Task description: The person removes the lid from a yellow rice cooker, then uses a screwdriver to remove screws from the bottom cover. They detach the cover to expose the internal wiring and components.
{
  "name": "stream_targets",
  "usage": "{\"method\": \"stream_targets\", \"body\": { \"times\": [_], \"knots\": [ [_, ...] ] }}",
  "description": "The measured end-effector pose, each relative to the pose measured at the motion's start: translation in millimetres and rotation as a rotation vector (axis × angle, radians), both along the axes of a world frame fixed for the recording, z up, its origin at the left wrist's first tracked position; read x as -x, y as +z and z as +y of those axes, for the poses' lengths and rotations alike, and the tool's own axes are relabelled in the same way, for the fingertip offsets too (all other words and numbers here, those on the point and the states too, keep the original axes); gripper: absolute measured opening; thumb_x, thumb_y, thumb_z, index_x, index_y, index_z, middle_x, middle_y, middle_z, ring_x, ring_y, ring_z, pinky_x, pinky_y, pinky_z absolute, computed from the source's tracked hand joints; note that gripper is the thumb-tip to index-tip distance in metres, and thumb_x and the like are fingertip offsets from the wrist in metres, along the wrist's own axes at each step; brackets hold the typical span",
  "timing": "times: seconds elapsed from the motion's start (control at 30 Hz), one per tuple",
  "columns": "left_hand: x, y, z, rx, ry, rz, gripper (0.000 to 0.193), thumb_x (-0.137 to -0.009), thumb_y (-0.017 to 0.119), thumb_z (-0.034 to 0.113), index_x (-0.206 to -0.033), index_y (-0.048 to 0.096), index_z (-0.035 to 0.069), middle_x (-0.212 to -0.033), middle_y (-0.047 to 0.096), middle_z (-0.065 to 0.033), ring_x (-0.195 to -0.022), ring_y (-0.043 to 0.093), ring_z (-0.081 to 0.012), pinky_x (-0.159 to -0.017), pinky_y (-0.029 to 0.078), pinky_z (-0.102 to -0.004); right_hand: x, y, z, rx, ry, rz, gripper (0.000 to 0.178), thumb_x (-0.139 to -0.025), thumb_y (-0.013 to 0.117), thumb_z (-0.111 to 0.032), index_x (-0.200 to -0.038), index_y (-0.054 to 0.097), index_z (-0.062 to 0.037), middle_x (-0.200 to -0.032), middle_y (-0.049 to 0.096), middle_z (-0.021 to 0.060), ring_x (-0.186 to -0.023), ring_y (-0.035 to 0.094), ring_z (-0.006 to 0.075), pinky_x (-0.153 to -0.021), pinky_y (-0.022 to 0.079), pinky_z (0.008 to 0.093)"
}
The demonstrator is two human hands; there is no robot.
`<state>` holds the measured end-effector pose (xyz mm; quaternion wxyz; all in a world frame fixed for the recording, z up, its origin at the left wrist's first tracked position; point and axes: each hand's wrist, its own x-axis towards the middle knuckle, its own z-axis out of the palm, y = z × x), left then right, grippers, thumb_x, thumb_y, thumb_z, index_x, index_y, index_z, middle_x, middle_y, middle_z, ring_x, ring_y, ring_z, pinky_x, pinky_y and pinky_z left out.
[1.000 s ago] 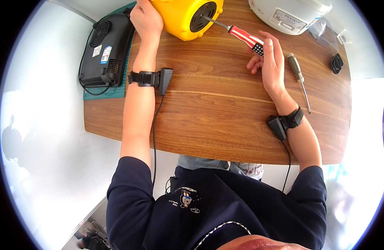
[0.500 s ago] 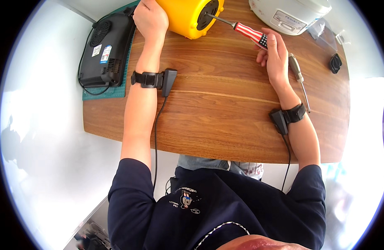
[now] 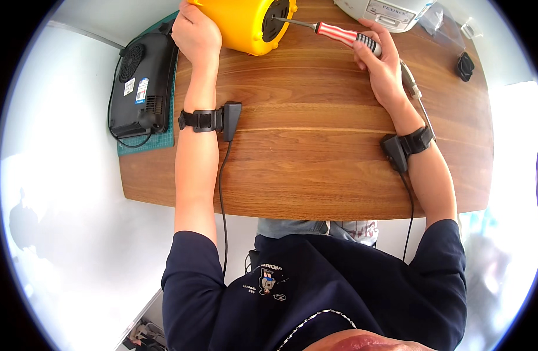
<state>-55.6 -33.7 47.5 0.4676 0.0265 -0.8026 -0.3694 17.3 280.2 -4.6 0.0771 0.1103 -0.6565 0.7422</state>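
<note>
Screwdriver at the dark end disc of a yellow housing — both hands engaged.
The right hand (image 3: 375,54) grasps the striped handle of the screwdriver (image 3: 336,33), its tip at the disc (image 3: 271,30); the left hand (image 3: 197,36) lies against the left side of the yellow housing (image 3: 237,26) — fingers partly hidden, closure cannot be told — at the far side of the wooden table (image 3: 292,158).

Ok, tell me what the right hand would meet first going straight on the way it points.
The right hand would probably meet the white appliance ahead of it first; the depth between them is unclear.
</note>
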Motion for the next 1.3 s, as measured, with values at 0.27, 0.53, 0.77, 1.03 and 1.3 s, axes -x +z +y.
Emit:
{"method": "stream_targets", "body": {
  "times": [0.27, 0.53, 0.77, 1.03, 1.3],
  "knots": [
    [0, -1, -5, 0.029, -0.042, 0.04, 0.052, -0.108, 0.036, 0.033, -0.1, 0.068, -0.008, -0.091, 0.072, -0.0283, -0.085, 0.069, -0.0459, -0.076, 0.051, -0.047, 3, 6, 11, -0.016, 0.108, -0.274, 0.046, -0.104, 0.062, -0.017, -0.146, 0.049, -0.0026, -0.103, 0.066, 0.0039, -0.076, 0.058, 0.0066, -0.065, 0.045, 0.0222],
    [4, -4, -7, 0.035, -0.059, 0.034, 0.055, -0.108, 0.036, 0.035, -0.099, 0.069, -0.008, -0.089, 0.073, -0.0269, -0.084, 0.07, -0.0433, -0.076, 0.051, -0.0453, -4, 4, -4, -0.072, -0.031, -0.007, 0.048, -0.105, 0.061, -0.026, -0.146, 0.049, -0.004, -0.099, 0.068, 0.0045, -0.075, 0.058, 0.007, -0.067, 0.045, 0.0221],
    [3, -2, -4, 0.002, -0.048, 0.023, 0.056, -0.108, 0.037, 0.036, -0.1, 0.07, -0.008, -0.089, 0.074, -0.025, -0.083, 0.071, -0.0398, -0.076, 0.051, -0.0444, -5, -1, -3, -0.184, -0.067, 0.127, 0.045, -0.11, 0.051, -0.034, -0.145, 0.052, -0.0056, -0.093, 0.069, 0.0046, -0.067, 0.055, 0.0073, -0.063, 0.042, 0.0224],
    [0, 0, -5, -0.006, -0.041, 0.007, 0.056, -0.108, 0.036, 0.036, -0.098, 0.07, -0.008, -0.09, 0.074, -0.0261, -0.085, 0.071, -0.0414, -0.077, 0.051, -0.0452, -6, 10, 4, -0.104, 0.036, -0.153, 0.048, -0.105, 0.063, -0.025, -0.148, 0.051, -0.0067, -0.087, 0.064, 0.0013, -0.072, 0.054, 0.0064, -0.064, 0.042, 0.0219],
    [2, -1, -9, 0.005, -0.072, 0.022, 0.053, -0.108, 0.037, 0.033, -0.101, 0.068, -0.008, -0.091, 0.073, -0.0264, -0.085, 0.07, -0.0411, -0.077, 0.051, -0.0446, -7, 11, -3, -0.153, -0.006, -0.088, 0.047, -0.108, 0.055, -0.029, -0.149, 0.05, -0.0074, -0.085, 0.066, 0.0028, -0.067, 0.054, 0.0061, -0.061, 0.041, 0.021]
  ]
}}
